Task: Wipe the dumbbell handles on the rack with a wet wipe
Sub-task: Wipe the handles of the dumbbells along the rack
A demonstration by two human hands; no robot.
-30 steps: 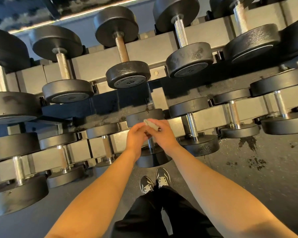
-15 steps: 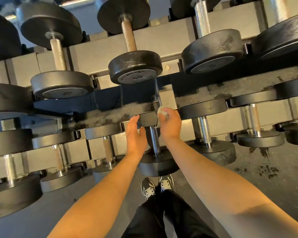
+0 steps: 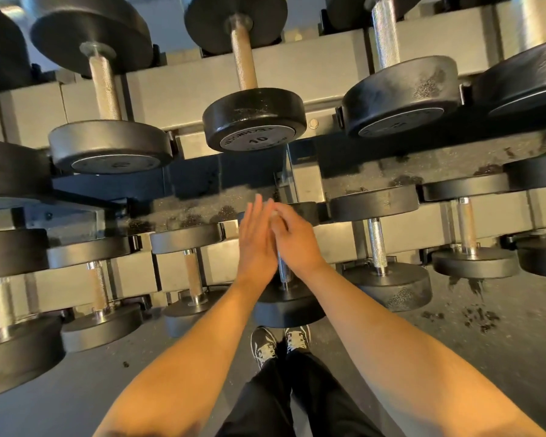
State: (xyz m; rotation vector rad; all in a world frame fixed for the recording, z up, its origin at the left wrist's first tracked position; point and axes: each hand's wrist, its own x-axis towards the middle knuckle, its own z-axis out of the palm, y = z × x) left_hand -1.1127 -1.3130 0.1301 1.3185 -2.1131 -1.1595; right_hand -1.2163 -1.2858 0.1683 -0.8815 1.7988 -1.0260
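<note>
At nine o'clock of the frame's centre, the grey steel two-tier rack (image 3: 183,89) carries black round-headed dumbbells with knurled steel handles. Moving right, the left hand (image 3: 255,244) lies against the lower tier's centre dumbbell handle (image 3: 283,270), fingers straight and pressed together. At its three o'clock, touching it, the right hand (image 3: 297,242) curls round the same handle; a pale glimpse at its fingertips may be the white wet wipe (image 3: 275,215), though I cannot tell for sure.

The wipe could bunch or slip out if the grip loosens on the knurling, leaving bare skin rubbing steel. The dumbbell could also roll in its cradle.

Counted in full view: three upper dumbbells, five lower, others cropped; two hands; two black shoes (image 3: 279,343) at six o'clock.
</note>
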